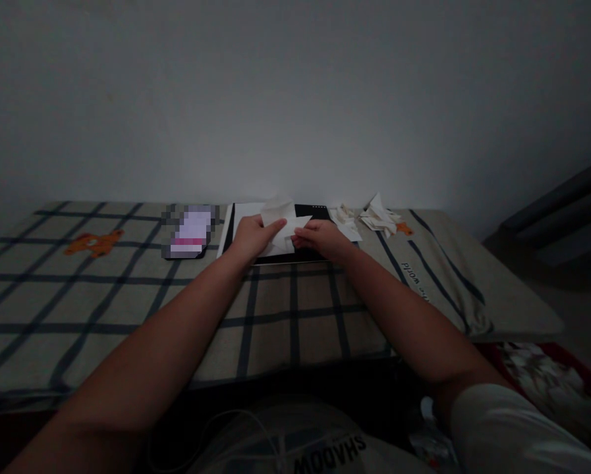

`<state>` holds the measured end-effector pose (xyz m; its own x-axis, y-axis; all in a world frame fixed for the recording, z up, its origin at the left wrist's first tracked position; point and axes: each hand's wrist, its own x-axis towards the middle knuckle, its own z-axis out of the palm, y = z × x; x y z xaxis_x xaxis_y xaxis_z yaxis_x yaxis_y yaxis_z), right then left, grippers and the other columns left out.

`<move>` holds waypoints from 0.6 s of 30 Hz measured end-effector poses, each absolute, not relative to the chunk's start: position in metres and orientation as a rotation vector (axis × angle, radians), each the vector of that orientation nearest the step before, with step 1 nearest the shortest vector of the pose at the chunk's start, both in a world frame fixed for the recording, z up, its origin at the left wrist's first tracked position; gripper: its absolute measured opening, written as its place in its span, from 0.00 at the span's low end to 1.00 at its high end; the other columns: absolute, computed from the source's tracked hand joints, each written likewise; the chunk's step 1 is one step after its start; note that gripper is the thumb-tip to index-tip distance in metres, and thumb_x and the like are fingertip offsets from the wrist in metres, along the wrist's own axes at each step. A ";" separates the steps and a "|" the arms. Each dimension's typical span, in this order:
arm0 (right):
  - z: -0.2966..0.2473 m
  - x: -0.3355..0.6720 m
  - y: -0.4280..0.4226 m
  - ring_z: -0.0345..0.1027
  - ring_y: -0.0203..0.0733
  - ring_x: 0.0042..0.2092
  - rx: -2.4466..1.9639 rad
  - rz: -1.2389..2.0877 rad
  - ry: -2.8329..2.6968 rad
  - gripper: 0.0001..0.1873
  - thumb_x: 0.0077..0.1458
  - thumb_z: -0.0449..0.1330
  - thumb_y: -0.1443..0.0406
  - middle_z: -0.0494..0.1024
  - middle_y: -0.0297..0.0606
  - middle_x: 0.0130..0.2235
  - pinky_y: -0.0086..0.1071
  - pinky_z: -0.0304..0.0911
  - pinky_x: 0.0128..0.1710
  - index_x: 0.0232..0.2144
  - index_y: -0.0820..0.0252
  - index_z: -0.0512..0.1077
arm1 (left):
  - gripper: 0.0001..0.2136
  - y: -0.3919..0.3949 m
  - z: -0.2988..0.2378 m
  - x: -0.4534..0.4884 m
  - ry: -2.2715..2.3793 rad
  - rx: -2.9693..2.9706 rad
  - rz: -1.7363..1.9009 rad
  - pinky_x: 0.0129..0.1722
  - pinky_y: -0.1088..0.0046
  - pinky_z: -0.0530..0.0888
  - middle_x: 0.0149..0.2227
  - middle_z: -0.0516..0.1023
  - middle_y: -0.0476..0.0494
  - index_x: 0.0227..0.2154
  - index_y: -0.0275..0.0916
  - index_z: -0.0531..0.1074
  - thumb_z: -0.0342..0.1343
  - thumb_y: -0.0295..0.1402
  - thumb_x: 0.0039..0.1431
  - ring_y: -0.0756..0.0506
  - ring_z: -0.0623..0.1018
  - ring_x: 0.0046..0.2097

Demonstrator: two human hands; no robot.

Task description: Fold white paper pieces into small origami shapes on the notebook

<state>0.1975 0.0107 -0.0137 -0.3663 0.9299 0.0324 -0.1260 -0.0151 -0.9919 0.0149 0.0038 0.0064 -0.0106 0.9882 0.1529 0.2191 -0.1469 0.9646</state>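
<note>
The left hand (256, 237) is closed on a piece of white paper (281, 227), its thumb laid along the top face and its other fingers mostly hidden beneath. The right hand (322, 238) pinches the same paper near its right side, thumb and curled fingers drawn together just beside the pointed end. The paper, with creased and slanting edges, is held between the two hands over a flat black-and-white board (302, 255), which has a row of small pale dots near its far right corner. Both forearms stretch forward and slant inward, so the hands come close together; a pale sleeve (512, 421) covers the upper right arm. On the shirt (285, 438) below, dark capitals read "SHADOW", with smaller letters beside them too faint to read. Just right of the board are crumpled and folded paper scraps (380, 217). To the left lies a phone (191, 232), its lit screen blurred into blocks. All this rests on a tabletop (275, 309) covered by a checked cloth, with an orange animal print (95, 243) at left and the words "the world" (414, 282) at right, turned away from the person.
</note>
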 end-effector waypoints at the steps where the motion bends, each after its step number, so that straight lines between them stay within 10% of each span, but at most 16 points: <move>1: -0.013 0.198 0.010 0.72 0.33 0.31 -0.905 1.554 -1.372 0.10 0.47 0.66 0.61 0.78 0.38 0.30 0.30 0.69 0.36 0.26 0.63 0.72 | 0.19 0.003 0.007 0.015 1.308 1.458 1.231 0.28 0.70 0.70 0.33 0.80 0.36 0.31 0.32 0.78 0.64 0.44 0.43 0.44 0.76 0.31; 18: -0.009 0.199 0.007 0.69 0.32 0.28 -0.994 1.535 -1.332 0.14 0.46 0.67 0.58 0.76 0.36 0.27 0.28 0.68 0.32 0.25 0.63 0.71 | 0.16 0.000 0.015 0.014 1.243 1.246 1.210 0.27 0.71 0.71 0.34 0.80 0.37 0.31 0.34 0.77 0.66 0.40 0.40 0.45 0.76 0.29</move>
